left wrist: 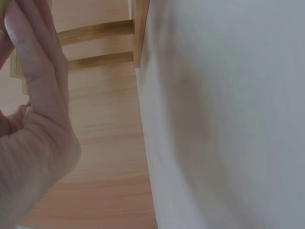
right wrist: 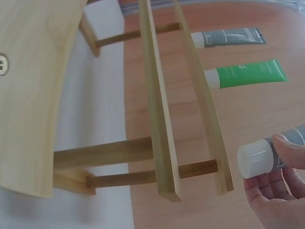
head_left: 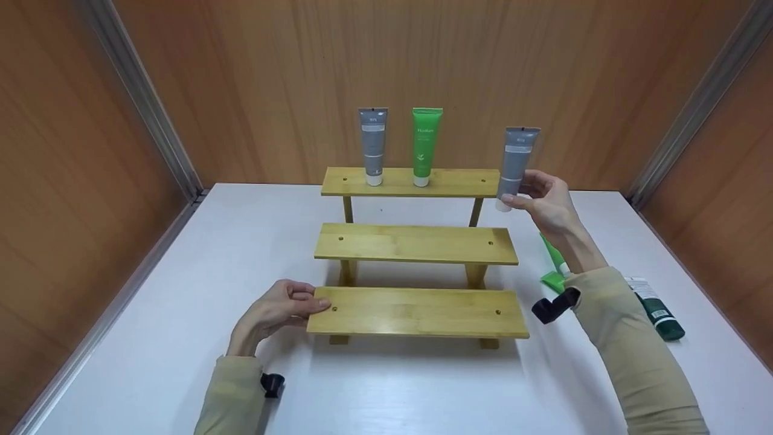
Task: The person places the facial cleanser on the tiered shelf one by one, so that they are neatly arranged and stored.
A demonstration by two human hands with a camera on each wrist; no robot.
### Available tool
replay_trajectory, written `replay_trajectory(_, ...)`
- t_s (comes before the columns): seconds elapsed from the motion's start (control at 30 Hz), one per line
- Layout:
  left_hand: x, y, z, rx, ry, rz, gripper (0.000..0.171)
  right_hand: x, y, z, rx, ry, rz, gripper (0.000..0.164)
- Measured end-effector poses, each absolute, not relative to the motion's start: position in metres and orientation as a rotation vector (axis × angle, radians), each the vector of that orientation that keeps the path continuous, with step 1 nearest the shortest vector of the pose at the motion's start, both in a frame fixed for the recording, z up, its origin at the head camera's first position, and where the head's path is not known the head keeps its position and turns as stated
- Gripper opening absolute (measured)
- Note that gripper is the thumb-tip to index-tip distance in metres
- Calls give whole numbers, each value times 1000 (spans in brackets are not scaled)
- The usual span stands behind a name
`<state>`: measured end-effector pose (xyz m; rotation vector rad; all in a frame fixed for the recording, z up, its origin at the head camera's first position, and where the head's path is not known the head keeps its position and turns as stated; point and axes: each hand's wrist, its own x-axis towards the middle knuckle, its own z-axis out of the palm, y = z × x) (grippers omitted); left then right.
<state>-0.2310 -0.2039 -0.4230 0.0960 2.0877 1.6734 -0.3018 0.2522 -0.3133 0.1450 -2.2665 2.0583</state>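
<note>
My right hand (head_left: 552, 205) pinches a grey-blue squeeze tube (head_left: 517, 158) near its white cap, holding it upright beside the right end of the top shelf. In the right wrist view that tube's white cap (right wrist: 255, 159) shows apart from the shelf edge. With thumb on top, my left hand (head_left: 284, 308) grips the left end of the bottom shelf of a three-step wooden rack (head_left: 416, 311). On the top shelf, another grey-blue tube (head_left: 374, 145) stands cap down at the left, and a green tube (head_left: 427, 145) stands cap down near the middle.
Right of the rack, partly behind my right arm, lie a dark green tube (head_left: 661, 311) and green tubes (head_left: 552, 281) on the white table (head_left: 410, 386). Wood-grain panels (head_left: 453, 72) close off the back and both sides. The middle shelf (head_left: 416, 243) bears nothing.
</note>
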Motion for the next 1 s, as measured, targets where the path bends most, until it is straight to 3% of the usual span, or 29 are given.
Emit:
replay_trajectory(0.7,-231,-206,-423,117,2068,1695,35,-341,223,-309,158,-2271,1954,46)
replay_trajectory(1.0,-231,-203,-423,83,2093,1667,45,-352,215,-311,168,-2268,1943,47)
